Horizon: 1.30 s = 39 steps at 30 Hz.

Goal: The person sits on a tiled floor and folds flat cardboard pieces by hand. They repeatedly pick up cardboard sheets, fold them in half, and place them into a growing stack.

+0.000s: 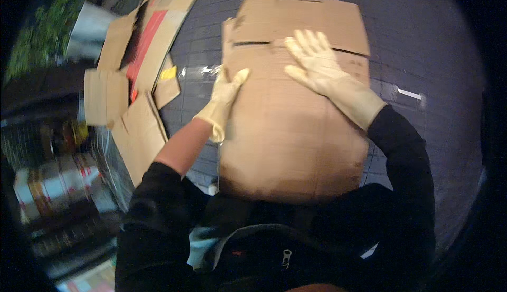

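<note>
A large brown cardboard box, apparently flattened, lies in front of me, its near edge against my dark clothing. Slits mark off a flap along its far end. My right hand, in a long cream rubber glove, rests flat on the upper right of the cardboard with fingers spread. At the left edge is my left hand, gloved alike. Its thumb lies over the top face while the other fingers go along the side, partly hidden, so it grips that edge.
Opened cardboard pieces, one with a red stripe, are heaped to the left. A taped white carton sits at lower left, blurred. Beyond the heap is a pale bucket-like thing. Dark grey ground surrounds the box, with a white scrap at right.
</note>
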Available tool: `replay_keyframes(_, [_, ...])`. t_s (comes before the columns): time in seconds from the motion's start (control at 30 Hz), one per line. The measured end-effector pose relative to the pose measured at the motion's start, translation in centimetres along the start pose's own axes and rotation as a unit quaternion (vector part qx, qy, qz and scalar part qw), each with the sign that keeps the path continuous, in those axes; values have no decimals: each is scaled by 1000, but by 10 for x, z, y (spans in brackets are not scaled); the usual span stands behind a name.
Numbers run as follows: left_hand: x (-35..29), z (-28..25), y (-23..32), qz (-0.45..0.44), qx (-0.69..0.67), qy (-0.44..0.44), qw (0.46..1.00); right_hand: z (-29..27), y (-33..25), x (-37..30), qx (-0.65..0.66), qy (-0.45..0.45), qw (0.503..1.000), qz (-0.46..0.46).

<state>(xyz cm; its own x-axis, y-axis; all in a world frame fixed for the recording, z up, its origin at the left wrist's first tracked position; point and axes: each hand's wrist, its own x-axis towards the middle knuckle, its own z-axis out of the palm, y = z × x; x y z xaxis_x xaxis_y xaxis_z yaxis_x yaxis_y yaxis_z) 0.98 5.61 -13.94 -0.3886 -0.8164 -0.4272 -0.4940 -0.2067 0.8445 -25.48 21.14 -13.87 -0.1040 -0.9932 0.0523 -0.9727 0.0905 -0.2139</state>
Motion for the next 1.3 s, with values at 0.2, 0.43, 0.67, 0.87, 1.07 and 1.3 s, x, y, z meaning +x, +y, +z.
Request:
replay_keyframes(0.2, [8, -20, -25, 109, 105, 7, 988, -15, -62, 19, -4, 190, 978, -91])
replay_keyframes(0.43, [0, -151, -69, 92, 81, -103, 987, 42, -88, 18, -43, 51, 989, -133])
replay_keyframes(0.67, [-140, -335, -287, -146, 32, 507, 849, 41, -75, 20, -84, -20, 989, -121])
replay_keyframes(0.87, [-246, -362, -431, -275, -395, 634, 605, 44, -83, 26, -71, 13, 987, -147])
replay_keyframes(1.07, [-222, -374, -444, -167, -518, 564, 621, 43, -69, 24, -68, 1, 988, -142])
replay_keyframes(1.3, [-247, -373, -431, -180, -628, 431, 622, 15, -97, 37, -59, 18, 986, -155])
